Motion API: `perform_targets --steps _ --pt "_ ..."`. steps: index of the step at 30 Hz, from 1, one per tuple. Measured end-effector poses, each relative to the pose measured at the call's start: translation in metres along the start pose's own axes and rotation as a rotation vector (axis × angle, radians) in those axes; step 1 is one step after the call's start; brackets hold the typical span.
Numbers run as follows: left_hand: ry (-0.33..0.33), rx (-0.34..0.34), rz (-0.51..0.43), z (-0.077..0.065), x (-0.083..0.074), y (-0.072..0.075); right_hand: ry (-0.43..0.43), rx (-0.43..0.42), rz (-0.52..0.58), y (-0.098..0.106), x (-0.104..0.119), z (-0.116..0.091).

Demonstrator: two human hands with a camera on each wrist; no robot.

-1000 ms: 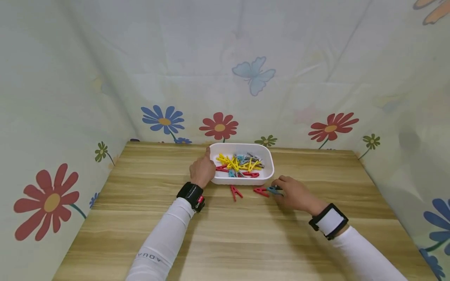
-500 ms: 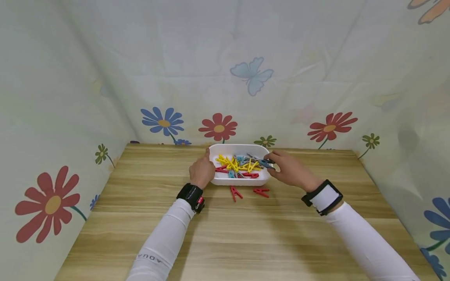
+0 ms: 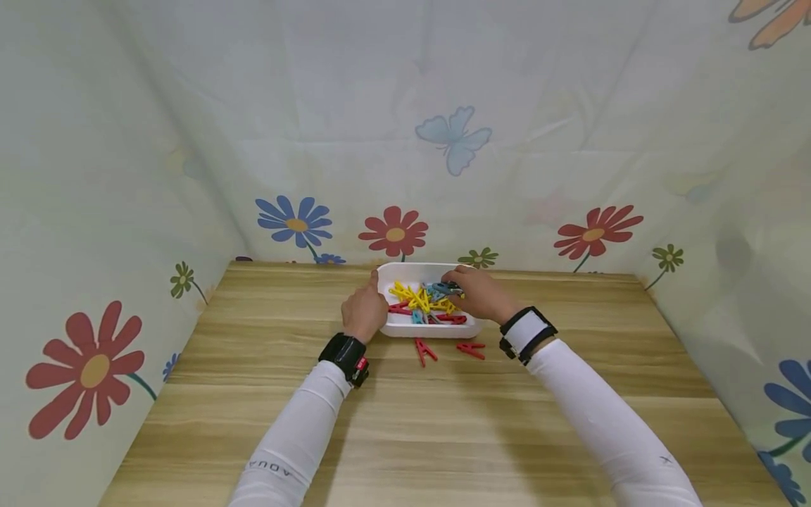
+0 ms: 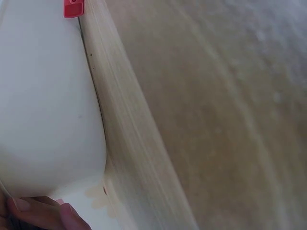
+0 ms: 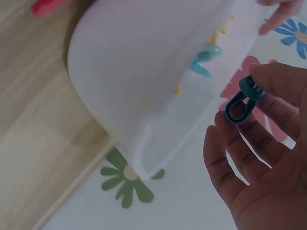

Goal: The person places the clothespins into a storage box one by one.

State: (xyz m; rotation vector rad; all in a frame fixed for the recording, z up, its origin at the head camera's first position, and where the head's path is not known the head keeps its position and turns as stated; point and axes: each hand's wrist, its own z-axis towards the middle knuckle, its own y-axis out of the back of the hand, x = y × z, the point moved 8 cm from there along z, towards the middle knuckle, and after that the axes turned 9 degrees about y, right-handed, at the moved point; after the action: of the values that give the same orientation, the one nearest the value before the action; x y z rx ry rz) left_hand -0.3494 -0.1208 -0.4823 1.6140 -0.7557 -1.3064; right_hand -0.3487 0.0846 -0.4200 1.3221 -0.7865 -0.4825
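My right hand (image 3: 486,296) pinches a dark blue-green clothespin (image 5: 236,109) between thumb and fingers, over the right part of a white tray (image 3: 431,330). Yellow clothespins (image 3: 418,298), red clothespins (image 3: 451,320) and several light blue and grey ones lie piled in the tray, partly covered by that hand. At the tray's left end my left hand (image 3: 364,310) grips the rim, one finger stretched along it; its fingertips (image 4: 38,213) show by the wall in the left wrist view. Two more red clothespins lie on the table before the tray, a left one (image 3: 424,352) and a right one (image 3: 471,349).
The wooden table (image 3: 405,429) carries the tray near its back edge. A pale cloth (image 3: 329,127) printed with flowers and a butterfly hangs behind it and along both sides.
My right hand has lifted the blue-green clothespin from beside the right red one on the table and carried it left over the tray. The left hand stays at the rim.
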Motion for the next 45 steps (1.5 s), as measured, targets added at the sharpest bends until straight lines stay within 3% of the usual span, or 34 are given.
perform_targets --steps 6,12,21,33,41,45 --pt "0.013 0.007 -0.006 0.0 0.0 -0.001 -0.004 0.007 -0.02 -0.031 -0.007 0.014" --pt "0.011 0.006 -0.016 -0.001 0.001 -0.002 -0.037 -0.01 -0.068 -0.043 -0.012 0.015" --pt "0.005 0.01 -0.011 -0.001 0.0 -0.003 -0.053 -0.026 -0.014 -0.033 -0.001 0.001" --pt "0.018 0.008 -0.005 0.001 0.001 -0.004 0.065 -0.12 -0.08 0.01 0.037 -0.037" --pt "0.015 -0.003 -0.003 0.001 0.001 -0.002 0.127 -0.081 -0.11 0.003 0.069 -0.069" --pt "0.009 -0.004 -0.002 0.001 0.001 -0.002 0.154 -0.024 -0.101 -0.012 0.082 -0.081"
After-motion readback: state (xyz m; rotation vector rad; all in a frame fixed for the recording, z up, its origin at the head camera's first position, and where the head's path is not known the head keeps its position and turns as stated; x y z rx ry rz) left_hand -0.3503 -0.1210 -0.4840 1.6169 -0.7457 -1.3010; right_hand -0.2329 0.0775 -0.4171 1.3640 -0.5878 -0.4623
